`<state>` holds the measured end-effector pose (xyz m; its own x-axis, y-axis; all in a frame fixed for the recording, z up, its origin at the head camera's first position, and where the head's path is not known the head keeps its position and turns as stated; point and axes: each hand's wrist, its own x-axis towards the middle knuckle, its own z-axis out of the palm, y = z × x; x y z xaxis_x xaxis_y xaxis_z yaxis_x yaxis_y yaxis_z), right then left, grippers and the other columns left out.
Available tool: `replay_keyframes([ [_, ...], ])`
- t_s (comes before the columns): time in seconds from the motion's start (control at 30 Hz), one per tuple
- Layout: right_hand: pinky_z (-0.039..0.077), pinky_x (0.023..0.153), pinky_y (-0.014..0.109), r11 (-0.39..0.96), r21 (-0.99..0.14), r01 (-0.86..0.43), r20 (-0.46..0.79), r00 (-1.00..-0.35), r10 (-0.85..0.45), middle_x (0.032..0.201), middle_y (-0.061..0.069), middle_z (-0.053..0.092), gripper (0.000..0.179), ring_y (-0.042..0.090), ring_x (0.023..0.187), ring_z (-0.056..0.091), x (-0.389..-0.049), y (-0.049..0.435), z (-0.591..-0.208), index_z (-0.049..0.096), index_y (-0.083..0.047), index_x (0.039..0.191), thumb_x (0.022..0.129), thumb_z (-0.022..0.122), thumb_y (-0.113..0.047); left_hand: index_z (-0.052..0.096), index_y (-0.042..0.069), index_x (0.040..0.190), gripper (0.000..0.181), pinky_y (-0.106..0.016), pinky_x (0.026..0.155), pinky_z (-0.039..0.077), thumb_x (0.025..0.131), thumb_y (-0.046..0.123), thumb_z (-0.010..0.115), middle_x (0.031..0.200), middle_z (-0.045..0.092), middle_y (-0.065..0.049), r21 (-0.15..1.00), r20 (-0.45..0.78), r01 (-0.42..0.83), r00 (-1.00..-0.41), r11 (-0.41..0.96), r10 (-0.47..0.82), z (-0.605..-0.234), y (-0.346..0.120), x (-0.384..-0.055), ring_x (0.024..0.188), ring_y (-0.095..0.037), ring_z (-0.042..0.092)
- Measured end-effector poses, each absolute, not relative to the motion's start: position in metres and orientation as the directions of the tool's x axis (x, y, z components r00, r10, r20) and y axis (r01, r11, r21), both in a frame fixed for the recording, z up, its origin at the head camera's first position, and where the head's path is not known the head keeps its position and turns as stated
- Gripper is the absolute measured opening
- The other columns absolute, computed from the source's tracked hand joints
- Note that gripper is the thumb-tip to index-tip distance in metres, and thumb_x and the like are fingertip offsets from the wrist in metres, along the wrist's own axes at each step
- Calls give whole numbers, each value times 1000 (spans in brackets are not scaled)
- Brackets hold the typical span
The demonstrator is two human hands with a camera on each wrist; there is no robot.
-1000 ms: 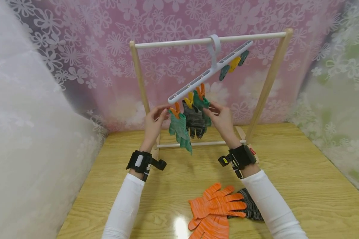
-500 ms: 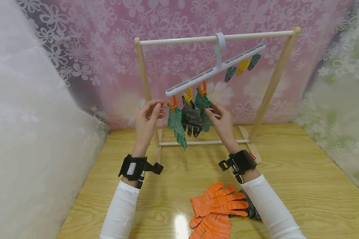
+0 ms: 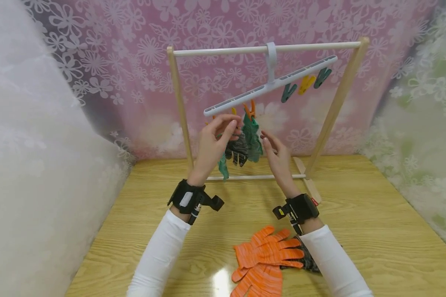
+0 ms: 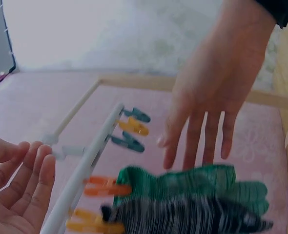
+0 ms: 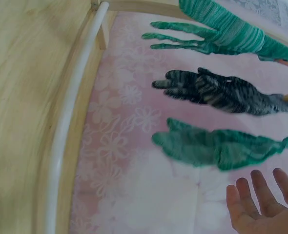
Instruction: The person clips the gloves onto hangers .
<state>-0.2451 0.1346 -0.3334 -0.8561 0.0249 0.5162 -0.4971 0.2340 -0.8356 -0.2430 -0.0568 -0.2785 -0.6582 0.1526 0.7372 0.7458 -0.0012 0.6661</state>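
Observation:
A pale grey hanger [image 3: 241, 97] hangs tilted, left end low. From its left half hang a green glove [image 3: 223, 168], a black-grey glove [image 3: 238, 150] and another green glove [image 3: 252, 142], each on a clip. My left hand [image 3: 212, 142], fingers loosely bent, is in front of the leftmost glove and hides its top. In the left wrist view, that hand is apart from the hanger and holds nothing. My right hand [image 3: 278, 161] is just right of the right green glove, fingers extended and apart from it. An orange clip [image 3: 250, 110] grips that glove's cuff.
Two teal clips and a yellow clip [image 3: 306, 84] hang on the hanger's right half. A wooden rack with a white top rod [image 3: 223, 51] carries the hanger. Orange gloves [image 3: 265, 251] lie on the wooden table [image 3: 163, 255], partly over a black-grey glove [image 3: 308, 258].
My left hand first moved left, off the leftmost glove, then right across its front. My right hand has let go of the right green glove and drawn slightly away. The hanger has swung round and tilts less.

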Motion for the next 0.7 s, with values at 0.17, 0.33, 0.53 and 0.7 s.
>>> replay_keyframes([
  [0.17,42,107,53,216,-871,-442,465,-882,70,137,26,59,38,38,130,53,-252,155,-351,55,3,142,109,47,-15,66,0,125,25,-27,83,59,105,12,57,117,71,-15,668,709,741,-660,62,247,-268,-16,-252,101,-26,71],
  [0.33,45,106,38,206,-897,-391,415,-906,88,138,21,60,39,33,130,54,-255,177,-367,57,-2,143,110,47,-20,62,3,134,32,-21,90,55,106,16,57,129,67,-13,693,656,709,-696,132,291,-263,16,-261,113,-21,67],
  [0.53,49,97,32,260,-879,-399,436,-895,99,135,26,61,36,14,114,59,-232,188,-358,57,6,139,109,47,-13,48,1,147,44,-18,102,47,108,20,54,146,53,-16,759,576,634,-759,143,304,-266,42,-275,130,-26,55],
  [0.7,48,87,16,292,-856,-426,472,-875,107,133,28,61,35,-6,103,55,-219,199,-358,58,8,137,109,47,-10,40,3,152,53,-20,104,46,106,23,56,151,47,-17,788,538,584,-806,193,246,-265,58,-293,136,-28,50],
])
